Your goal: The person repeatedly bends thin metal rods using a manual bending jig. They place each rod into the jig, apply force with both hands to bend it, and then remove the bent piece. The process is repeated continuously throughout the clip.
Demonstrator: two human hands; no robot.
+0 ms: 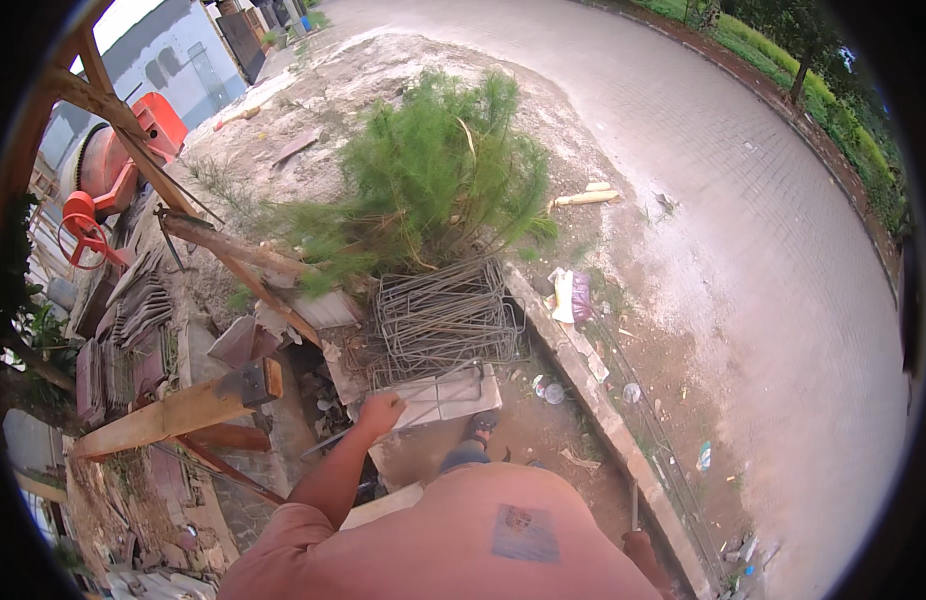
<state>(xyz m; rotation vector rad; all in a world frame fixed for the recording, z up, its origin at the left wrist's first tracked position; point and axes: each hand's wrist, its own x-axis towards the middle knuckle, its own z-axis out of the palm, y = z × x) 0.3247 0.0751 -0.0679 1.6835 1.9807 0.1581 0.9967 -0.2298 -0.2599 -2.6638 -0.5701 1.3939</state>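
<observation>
My left hand (381,412) is closed in a fist around a thin steel rod (325,443), which sticks out on both sides of it. Just beyond the fist lies a pile of bent steel rebar stirrups (448,315), rectangular loops stacked in a tangle. Beneath the rod is a pale slab (423,403). At the lower right, beside my body, my right hand (639,546) is partly hidden by my shirt. From it a narrow, straight metal bar (635,505) points upward; its kind is too small to tell.
A long concrete curb (593,395) runs along my right. Wooden beams (173,412) cross on the left, near stacked roof tiles (133,340) and an orange cement mixer (108,165). A feathery green bush (433,170) stands beyond the stirrups. Litter and a plastic bag (571,297) lie near the curb.
</observation>
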